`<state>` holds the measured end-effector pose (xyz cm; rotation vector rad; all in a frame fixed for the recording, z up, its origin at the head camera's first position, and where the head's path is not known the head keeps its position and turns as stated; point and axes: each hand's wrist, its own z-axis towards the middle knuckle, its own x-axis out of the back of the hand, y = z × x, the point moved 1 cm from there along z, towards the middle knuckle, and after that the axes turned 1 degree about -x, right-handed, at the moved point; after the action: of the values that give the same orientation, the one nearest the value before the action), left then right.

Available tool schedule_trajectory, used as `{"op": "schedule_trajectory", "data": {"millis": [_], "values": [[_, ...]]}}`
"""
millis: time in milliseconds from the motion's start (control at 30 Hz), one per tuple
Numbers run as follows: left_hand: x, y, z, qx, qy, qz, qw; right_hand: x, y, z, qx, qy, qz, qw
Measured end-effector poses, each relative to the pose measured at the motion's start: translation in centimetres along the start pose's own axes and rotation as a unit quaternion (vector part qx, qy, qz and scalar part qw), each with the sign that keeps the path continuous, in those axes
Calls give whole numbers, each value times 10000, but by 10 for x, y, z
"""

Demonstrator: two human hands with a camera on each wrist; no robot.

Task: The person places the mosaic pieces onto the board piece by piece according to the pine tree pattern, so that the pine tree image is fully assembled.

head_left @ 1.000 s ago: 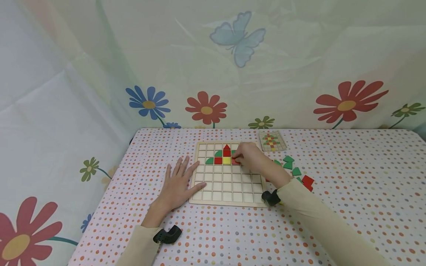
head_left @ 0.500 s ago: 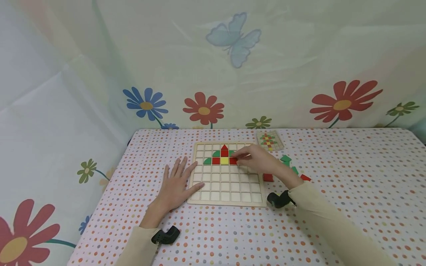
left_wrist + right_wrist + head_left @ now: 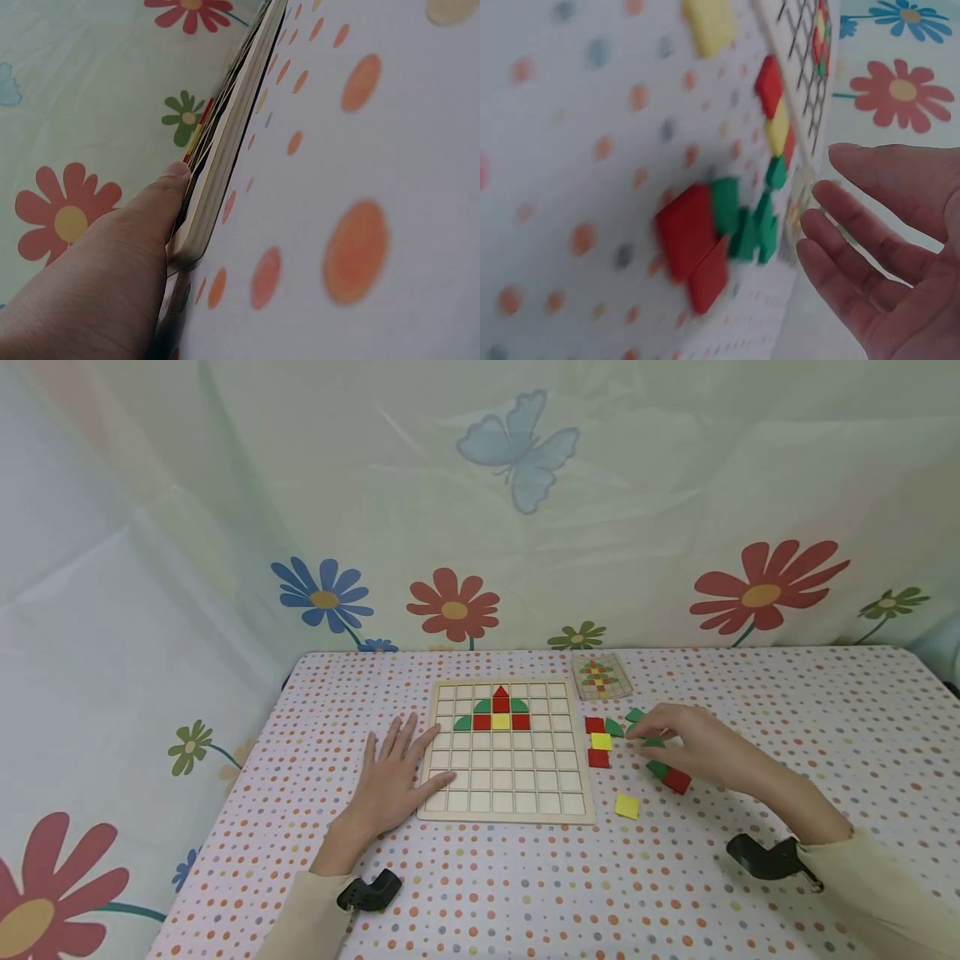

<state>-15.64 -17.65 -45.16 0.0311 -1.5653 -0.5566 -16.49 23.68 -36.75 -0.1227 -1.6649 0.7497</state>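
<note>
Pale, creased sheeting (image 3: 637, 485) hangs behind and to the left, printed with a light-blue butterfly (image 3: 528, 453) and red, blue and green daisy-like flowers. Before it stands a table under a white cloth (image 3: 487, 893) scattered with orange, grey and yellow dots. On the cloth lies a square, light wooden grid board (image 3: 506, 781), with red, green and yellow tiles in its upper rows: a red triangle on top, squares and green quarter-rounds below. Just beyond its far right corner sits a small card (image 3: 602, 677) printed with a gridded red, green and yellow pattern. The left hand (image 3: 393, 781) is spread, thumb and forefinger over the board's left edge. The right hand (image 3: 693, 747), thumb and fingers well apart, hovers by loose green tiles (image 3: 657, 769), near red squares (image 3: 677, 781) and a yellow square (image 3: 627, 807).
</note>
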Motion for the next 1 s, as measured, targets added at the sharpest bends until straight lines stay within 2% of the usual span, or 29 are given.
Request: {"op": "schedule_trajectory", "data": {"millis": [133, 300, 400, 667, 1000], "values": [[-1, -2, 0, 1, 13, 3, 10000, -3, 16, -12, -113, 45, -174, 9998], [-1, -2, -1, 48, 5, 12, 10000, -12, 27, -17, -22, 101, -226, 9997], [-1, -1, 0, 65, 0, 8, 10000, -18, 28, -17, -33, 228, -298, 9993], [-1, 0, 1, 90, -50, 69, 9999, -26, 27, -18, -399, 547, -507, 9964], [-1, -1, 1, 92, -51, 62, 9999, -29, 28, -16, -493, 751, -167, 9958]]}}
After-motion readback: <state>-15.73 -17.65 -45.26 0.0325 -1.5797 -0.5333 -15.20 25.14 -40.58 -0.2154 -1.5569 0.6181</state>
